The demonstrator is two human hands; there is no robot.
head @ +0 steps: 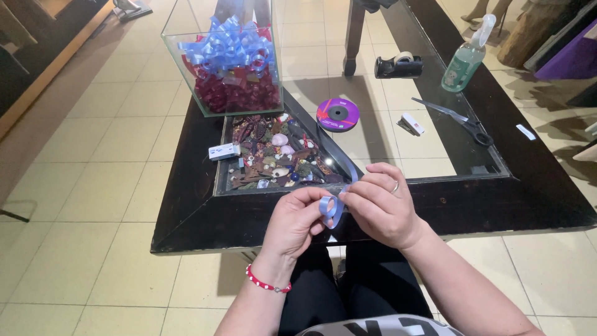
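Head view, the only one supplied: the person sits at a low dark-framed glass table (pixel 535 205), both hands raised just in front of its near edge. The left hand (pixel 292 224) has its fingers (pixel 309 198) closed in a pinch on a light blue ribbon (pixel 333 208), which is curled into a small loop between the two hands. The right hand (pixel 382 205) closes over the same loop from the other side, thumb and forefinger pressed to it, a ring on one finger. A tail of the ribbon runs up from the loop toward the purple ribbon spool (pixel 337 114), which lies flat on the glass beyond the hands. Left of the spool stands a glass tank (pixel 186 68) holding finished blue and dark red bows. Right of the spool lie a small white stapler (pixel 410 123), scissors (pixel 460 120), a black tape dispenser (pixel 398 65) and a green spray bottle (pixel 467 57). A small white box (pixel 224 151) sits left of the spool, nearer the hands. Risk assessment: the loop is held by fingertip pressure alone; if either pinch loosens, the stiff ribbon would likely spring open and the shape be lost. A pull on the tail could also drag the unsecured spool across the smooth glass.
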